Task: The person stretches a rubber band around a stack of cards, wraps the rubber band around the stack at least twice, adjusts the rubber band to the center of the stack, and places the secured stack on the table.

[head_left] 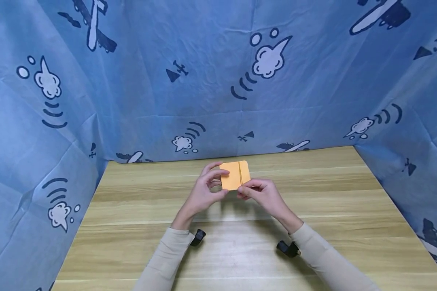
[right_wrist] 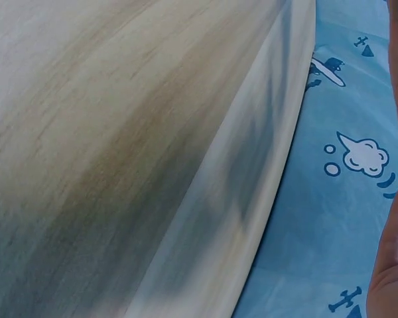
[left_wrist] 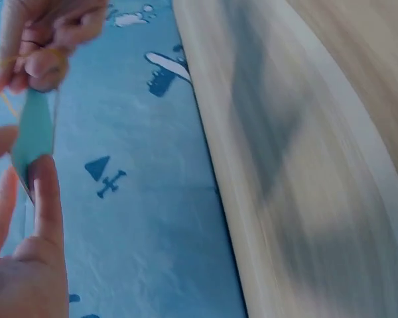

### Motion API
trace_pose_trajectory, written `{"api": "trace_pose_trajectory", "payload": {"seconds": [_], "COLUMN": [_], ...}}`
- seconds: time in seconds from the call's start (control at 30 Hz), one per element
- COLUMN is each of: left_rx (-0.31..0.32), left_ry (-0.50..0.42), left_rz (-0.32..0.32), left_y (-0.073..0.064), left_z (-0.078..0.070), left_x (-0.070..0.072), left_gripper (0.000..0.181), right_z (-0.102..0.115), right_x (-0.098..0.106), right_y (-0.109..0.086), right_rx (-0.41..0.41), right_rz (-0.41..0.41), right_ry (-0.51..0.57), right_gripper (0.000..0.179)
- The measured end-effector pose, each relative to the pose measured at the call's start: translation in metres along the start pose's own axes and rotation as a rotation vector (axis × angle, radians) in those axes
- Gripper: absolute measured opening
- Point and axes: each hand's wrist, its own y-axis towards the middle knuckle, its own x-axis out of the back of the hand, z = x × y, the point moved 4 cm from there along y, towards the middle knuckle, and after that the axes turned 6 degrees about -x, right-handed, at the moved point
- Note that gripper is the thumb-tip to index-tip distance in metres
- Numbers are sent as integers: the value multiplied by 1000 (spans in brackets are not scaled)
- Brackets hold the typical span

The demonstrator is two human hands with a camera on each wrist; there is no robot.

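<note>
Above tabletop [head_left: 357, 238], before blue cloth [head_left: 207, 95], the left grip [head_left: 204, 192] pinches an orange card [head_left: 232, 176], the right grip [head_left: 264, 195] its band [head_left: 240, 173].

There are two hands: one left hand [head_left: 202, 195], one right hand [head_left: 264, 195]. Between their fingers is one square [head_left: 231, 178] with one band [head_left: 240, 173]. Behind the fingers are two sleeves [head_left: 164, 258] and two black devices [head_left: 198, 237]; below the fingers, one table [head_left: 131, 210].

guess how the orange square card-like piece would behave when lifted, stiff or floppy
The orange square card-like piece is probably stiff, since its face looks flat in the left hand. It also seems light, as fingertips grip it.
</note>
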Motion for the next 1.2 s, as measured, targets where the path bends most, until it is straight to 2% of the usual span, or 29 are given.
{"api": "trace_pose_trajectory", "payload": {"seconds": [0.23, 0.43, 0.7, 0.73, 0.93, 0.97, 1.07, 1.2], "left_rx": [175, 284, 313, 317, 327, 323, 323, 321], "left_ry": [-170, -199, -183, -190, -245, -255, -281, -276], "left_rz": [-19, -17, -57, -66, -112, -116, -135, -215], "left_y": [2, 0, 1, 2, 2, 2, 2, 2], "left_z": [-1, 2, 6, 2, 2, 6, 5, 4], "left_x": [-7, -9, -7, -7, -6, -6, -7, -4], "left_gripper": [77, 85, 77, 76, 72, 72, 70, 70], "right_z": [-3, -5, -6, -6, -6, -6, -6, -9], "right_x": [3, 3, 2, 2, 1, 1, 1, 1], "right_y": [0, 1, -1, -1, -1, -1, -1, -1], "right_rx": [-48, -64, -84, -85, -91, -92, -84, -74], "right_rz": [-22, -26, -19, -19, -15, -16, -10, 4], "right_ry": [26, 15, -15, -17, -39, -39, -6, 63], "right_gripper": [17, 15, 16, 16, 17, 18, 17, 22]}}
